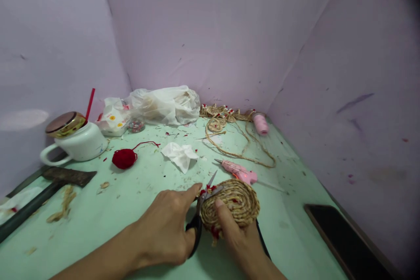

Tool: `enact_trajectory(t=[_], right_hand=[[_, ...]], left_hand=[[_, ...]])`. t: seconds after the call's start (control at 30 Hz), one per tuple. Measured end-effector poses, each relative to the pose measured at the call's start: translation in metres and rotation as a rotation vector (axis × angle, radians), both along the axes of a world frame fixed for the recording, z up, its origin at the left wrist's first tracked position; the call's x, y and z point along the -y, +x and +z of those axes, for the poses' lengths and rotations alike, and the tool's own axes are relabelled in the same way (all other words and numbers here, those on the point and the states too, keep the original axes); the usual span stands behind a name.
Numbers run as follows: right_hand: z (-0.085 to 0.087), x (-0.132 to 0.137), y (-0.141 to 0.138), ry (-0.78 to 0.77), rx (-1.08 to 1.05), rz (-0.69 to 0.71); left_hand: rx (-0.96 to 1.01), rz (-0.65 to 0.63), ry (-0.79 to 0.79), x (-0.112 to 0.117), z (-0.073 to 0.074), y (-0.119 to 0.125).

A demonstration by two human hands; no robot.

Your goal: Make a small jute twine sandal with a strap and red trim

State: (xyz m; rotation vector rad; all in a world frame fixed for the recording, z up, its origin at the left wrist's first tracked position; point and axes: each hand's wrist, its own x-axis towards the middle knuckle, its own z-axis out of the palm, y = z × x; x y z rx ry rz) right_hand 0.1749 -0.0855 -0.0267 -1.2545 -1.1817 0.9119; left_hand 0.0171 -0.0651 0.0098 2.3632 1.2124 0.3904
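Observation:
My left hand (167,223) is closed on the black handles of a pair of scissors (196,227). Their blades are parted at the left rim of a coiled straw-rope disc (244,203), where small red bits of yarn (207,190) show. My right hand (234,232) grips this disc from the near side, thumb lying on its top face; the other fingers are hidden beneath. More red yarn and a frayed straw end hang from the disc's lower left edge. Just beyond the disc lies a pink glue gun (238,169) with a glowing orange light.
Left of me lie a hammer (65,177) and a white mug (85,142) with a lid and red straw. A red yarn ball (124,158), crumpled tissue (180,155), plastic bag (167,105), straw rope (229,154) and pink thread spool (260,124) sit farther back. A phone (348,240) lies right.

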Motion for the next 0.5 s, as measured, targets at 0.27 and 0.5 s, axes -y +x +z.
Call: enact_trajectory(t=[0.27, 0.5], right_hand=[[0.007, 0.001, -0.004, -0.05, -0.127, -0.058], [0.01, -0.007, 0.0, -0.176, -0.298, -0.102]], left_hand=[[0.051, -0.039, -0.094, 0.003, -0.008, -0.003], [0.253, 0.057, -0.225, -0.003, -0.006, -0.002]])
